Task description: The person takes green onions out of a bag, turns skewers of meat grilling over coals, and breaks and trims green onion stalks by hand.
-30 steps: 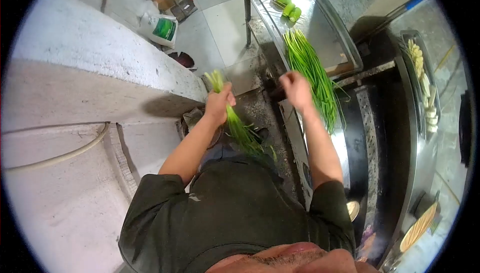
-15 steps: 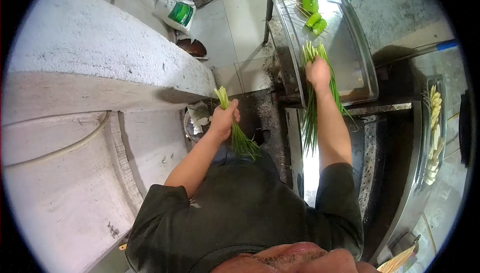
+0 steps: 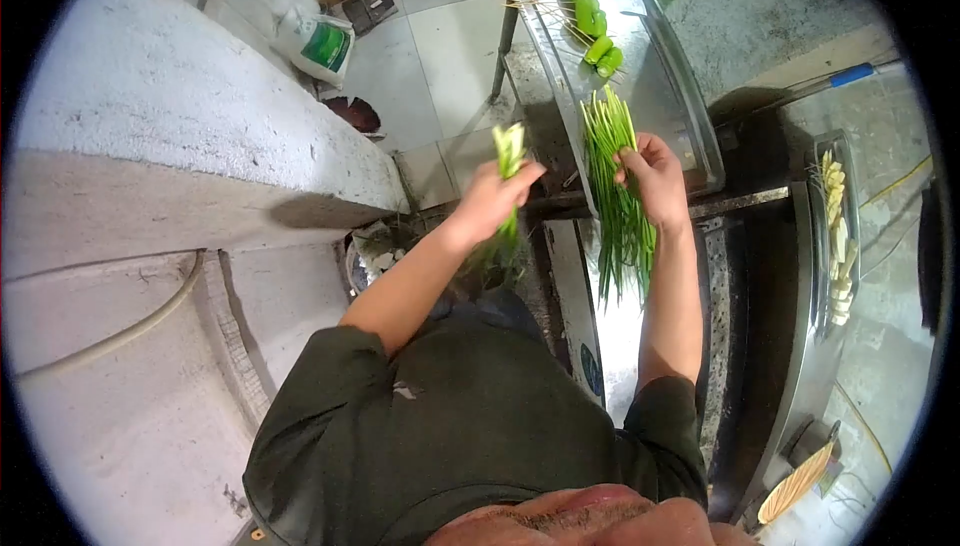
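Observation:
My left hand [image 3: 492, 198] is wrapped round a small bunch of garlic chives [image 3: 509, 146], pale cut ends up and green leaves hanging below, smeared by motion. A larger bunch of garlic chives [image 3: 612, 186] lies over the near left rim of a metal tray [image 3: 690, 111], its leaves drooping toward me. At the right edge of that bunch is my right hand [image 3: 655, 178], thumb and fingers closed on some stalks. Farther up the tray are green peppers [image 3: 590, 21] on thin wooden skewers [image 3: 540, 8].
A narrow tray [image 3: 848, 161] at the right holds skewered pale pieces [image 3: 838, 236]. Below it stands a bundle of sticks [image 3: 795, 486]. A white wall ledge [image 3: 200, 96] runs along the left. A sack with a green label [image 3: 318, 44] sits on the tiled floor.
My left hand has moved up and right with its small bunch, closer to the tray. My right hand has shifted from on top of the larger bunch to its right side; that bunch is spread flatter.

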{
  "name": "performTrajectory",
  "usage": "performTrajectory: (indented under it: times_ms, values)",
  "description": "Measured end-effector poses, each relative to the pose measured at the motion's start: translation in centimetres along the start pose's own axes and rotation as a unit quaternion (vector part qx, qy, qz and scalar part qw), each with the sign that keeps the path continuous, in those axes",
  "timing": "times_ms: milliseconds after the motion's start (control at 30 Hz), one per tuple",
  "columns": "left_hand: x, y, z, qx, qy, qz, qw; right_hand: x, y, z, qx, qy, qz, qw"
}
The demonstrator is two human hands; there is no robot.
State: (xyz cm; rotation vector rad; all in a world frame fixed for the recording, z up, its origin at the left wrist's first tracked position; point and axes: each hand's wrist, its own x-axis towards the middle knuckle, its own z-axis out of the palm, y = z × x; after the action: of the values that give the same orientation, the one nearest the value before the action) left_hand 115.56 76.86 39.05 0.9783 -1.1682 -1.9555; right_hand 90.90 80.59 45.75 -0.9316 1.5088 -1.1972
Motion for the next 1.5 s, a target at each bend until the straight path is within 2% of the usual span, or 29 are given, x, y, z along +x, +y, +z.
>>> performTrajectory:
  times_ms: [133, 267, 467, 600, 767, 900, 1033, 1267, 1300, 1333, 1400, 1500]
  values:
    - [1.5, 4.4, 3.3, 0.037, -0.032, 0.071, 0.996, -4.8, -2.8, 3.4, -0.044, 0.0, -0.029, 0.999]
    - [0.8, 5.0, 3.6, -0.069, -0.085, 0.115, 0.987, -8.4, -3.6, 6.3, -0.07, 0.021, -0.025, 0.997]
    - [-2.5, 5.5, 1.8, -0.129, -0.12, 0.068, 0.982, -12.2, -3.8, 9.7, -0.001, 0.086, -0.012, 0.996]
    - [-4.5, 5.0, 1.3, -0.148, -0.137, 0.037, 0.979, -14.2, -3.5, 12.0, -0.037, 0.141, -0.003, 0.989]
    - [-7.7, 4.7, 1.0, -0.142, -0.143, 0.022, 0.979, -16.7, -3.3, 14.5, -0.124, 0.137, -0.01, 0.983]
    - [-9.7, 3.8, 0.8, -0.124, -0.135, 0.023, 0.983, -18.5, -1.7, 15.6, -0.091, 0.156, -0.023, 0.983]
    - [-12.2, 3.4, 1.0, -0.078, -0.122, 0.011, 0.989, -20.5, 0.2, 15.0, -0.078, 0.118, -0.03, 0.989]
    - [-17.0, 1.9, 1.6, 0.024, -0.029, 0.021, 0.999, -23.2, 4.3, 11.7, -0.195, 0.094, -0.073, 0.973]
    - [-17.5, 1.5, 0.9, 0.005, -0.008, 0.0, 1.0, -23.4, 4.7, 11.4, -0.211, 0.087, -0.049, 0.972]
    - [-18.5, 1.9, 0.2, 0.015, 0.041, 0.003, 0.999, -23.2, 5.7, 11.2, -0.147, 0.067, -0.041, 0.986]
    - [-19.8, 1.6, -3.4, 0.119, 0.129, 0.035, 0.984, -22.8, 8.2, 11.1, -0.02, 0.024, -0.017, 0.999]
    - [-22.4, 2.2, -8.6, 0.121, 0.385, 0.056, 0.913, -23.4, 8.4, 13.0, 0.101, -0.049, 0.036, 0.993]
